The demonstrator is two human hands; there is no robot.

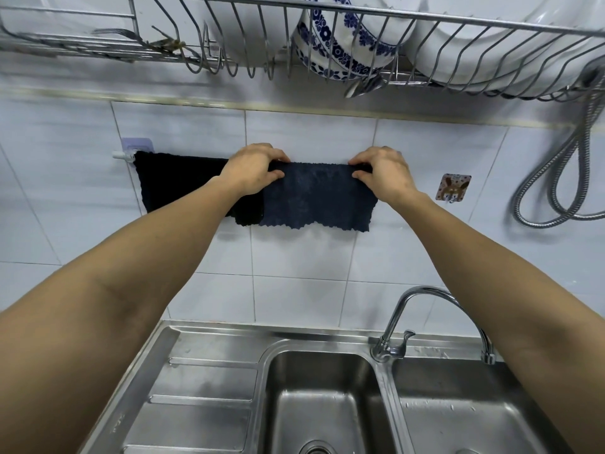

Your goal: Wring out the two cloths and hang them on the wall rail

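Observation:
A black cloth (178,183) hangs flat over the left part of the wall rail (122,155), whose white end and lilac bracket show at the left. Beside it, overlapping its right edge, a dark blue cloth (319,196) drapes over the rail. My left hand (253,168) pinches the blue cloth's top left corner at the rail. My right hand (383,172) pinches its top right corner. Both arms reach up from below. The rail's right part is hidden behind the cloths and hands.
A wire dish rack (327,37) with plates and a blue-patterned bowl (340,40) hangs overhead. A steel double sink (324,398) with a curved faucet (425,319) lies below. A sticker hook (453,188) and a metal hose (556,185) are on the tiled wall at right.

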